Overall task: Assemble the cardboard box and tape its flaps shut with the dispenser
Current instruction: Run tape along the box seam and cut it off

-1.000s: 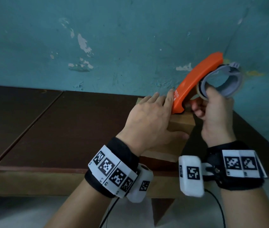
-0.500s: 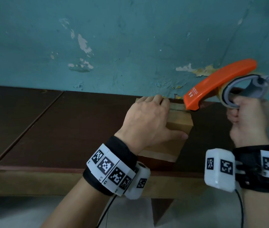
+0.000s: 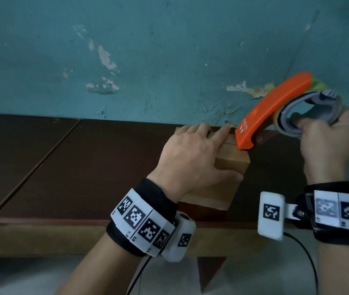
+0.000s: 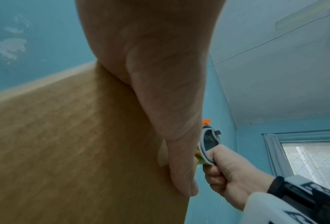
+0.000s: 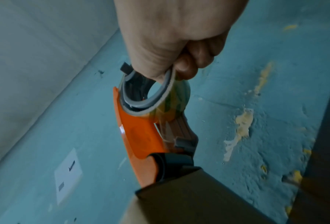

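Note:
A small brown cardboard box (image 3: 222,186) stands on the dark wooden table (image 3: 84,167) close to the teal wall. My left hand (image 3: 190,154) lies flat on its top flaps with straight fingers, the thumb down the near side face (image 4: 64,151). My right hand (image 3: 329,145) grips the grey ring handle of the orange tape dispenser (image 3: 271,107). The dispenser's nose touches the box's right top edge (image 5: 179,189) at the seam between the flaps. The roll of clear tape (image 5: 171,106) sits inside the dispenser.
The teal wall (image 3: 148,60) with peeling paint rises right behind the box. The table's front edge (image 3: 62,222) runs below my wrists, with a pale floor under it. A window (image 4: 313,159) shows in the left wrist view at the far right.
The dispenser swung away to the right off the box, then came back down; its nose now rests on the box's right top edge. My left hand stayed pressed on the flaps.

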Demonstrator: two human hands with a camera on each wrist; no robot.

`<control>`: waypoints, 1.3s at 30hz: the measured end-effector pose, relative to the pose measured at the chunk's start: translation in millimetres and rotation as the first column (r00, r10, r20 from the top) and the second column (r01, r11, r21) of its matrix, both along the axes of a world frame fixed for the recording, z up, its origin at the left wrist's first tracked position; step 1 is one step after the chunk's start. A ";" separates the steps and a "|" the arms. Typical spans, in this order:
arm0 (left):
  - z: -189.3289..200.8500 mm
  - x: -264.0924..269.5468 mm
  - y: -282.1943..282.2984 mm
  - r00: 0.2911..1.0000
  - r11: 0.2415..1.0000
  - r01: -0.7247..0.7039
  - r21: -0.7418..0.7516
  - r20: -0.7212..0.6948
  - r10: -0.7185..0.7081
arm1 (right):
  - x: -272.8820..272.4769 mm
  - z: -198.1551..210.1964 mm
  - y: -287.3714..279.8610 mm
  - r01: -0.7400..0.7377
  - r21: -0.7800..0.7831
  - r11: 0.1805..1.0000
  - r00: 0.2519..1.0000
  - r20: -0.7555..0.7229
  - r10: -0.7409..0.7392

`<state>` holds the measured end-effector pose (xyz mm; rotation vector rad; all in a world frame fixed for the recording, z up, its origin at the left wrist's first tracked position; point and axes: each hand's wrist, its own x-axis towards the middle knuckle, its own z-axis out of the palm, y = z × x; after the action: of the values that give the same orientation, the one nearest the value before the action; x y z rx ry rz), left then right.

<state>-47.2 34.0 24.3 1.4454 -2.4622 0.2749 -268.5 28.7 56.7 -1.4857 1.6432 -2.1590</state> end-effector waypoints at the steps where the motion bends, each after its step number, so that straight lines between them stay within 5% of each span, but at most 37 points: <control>1: -0.6 0.5 0.3 1.000 1.000 0.013 -0.007 -0.002 -0.013 | 0.5 0.4 0.2 0.022 -0.004 1.000 1.000 -0.021 -0.023; 10: -9.8 4.8 7.4 0.984 0.986 0.156 -0.065 -0.075 -0.160 | 13.6 0.6 1.4 0.041 0.025 0.999 0.999 -0.033 -0.040; 12: -9.3 4.1 6.6 0.986 0.987 0.148 -0.063 -0.074 -0.152 | 20.1 0.3 1.8 -0.071 0.003 0.997 0.975 0.213 0.069; 15: -8.9 3.8 5.6 0.985 0.986 0.148 -0.073 -0.074 -0.154 | 26.6 2.1 1.8 -0.351 0.019 0.936 0.766 0.581 0.276; 17: -9.5 3.7 4.9 0.986 0.986 0.149 -0.073 -0.070 -0.154 | 28.5 -0.4 0.7 -0.461 0.118 0.879 0.763 0.559 0.325; 20: -9.9 3.7 4.6 0.986 0.987 0.143 -0.074 -0.072 -0.148 | 33.7 -7.1 -2.6 -0.433 0.253 0.865 0.837 0.470 0.282; 27: -6.4 3.2 7.4 0.989 0.992 0.120 -0.047 -0.084 -0.123 | 16.6 -7.1 -3.6 -0.512 0.108 0.852 0.666 0.676 0.314; 39: -4.8 5.3 5.0 0.989 0.992 0.116 -0.054 -0.085 -0.120 | -23.6 -16.9 -11.4 -0.297 0.108 0.949 0.732 0.664 0.153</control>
<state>-42.0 39.0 19.5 1.2595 -2.4409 0.2399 -292.2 17.4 39.8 -0.6901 1.2932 -1.9592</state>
